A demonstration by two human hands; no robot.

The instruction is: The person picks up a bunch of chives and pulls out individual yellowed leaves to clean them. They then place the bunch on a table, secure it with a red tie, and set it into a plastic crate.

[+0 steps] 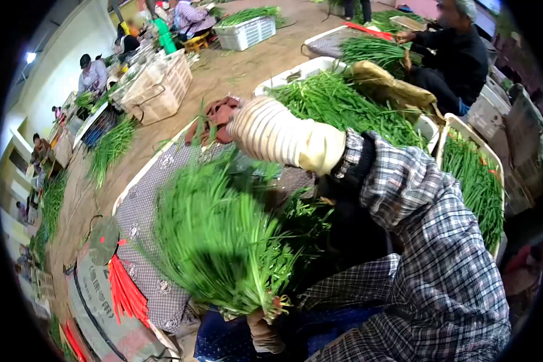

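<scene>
My left hand [263,333], in a brownish glove, is closed round the base of a big bunch of garlic chives [217,235] at the lower middle. The bunch's long green blades fan up and left, smeared by motion. Beyond its tips is my right hand [217,119], in a glove with brown fingers and a striped cuff. Its fingers look bent, with a few green blades among them. Beneath both hands lies a patterned grey cloth surface [140,211]. Red strips [125,289] hang at its left edge.
A white crate heaped with chives [338,99] stands beyond my right arm, and another crate of chives [473,181] is at the right. A person in dark clothes [449,60] handles greens nearby. Stacked crates [157,87] and other seated people are farther back.
</scene>
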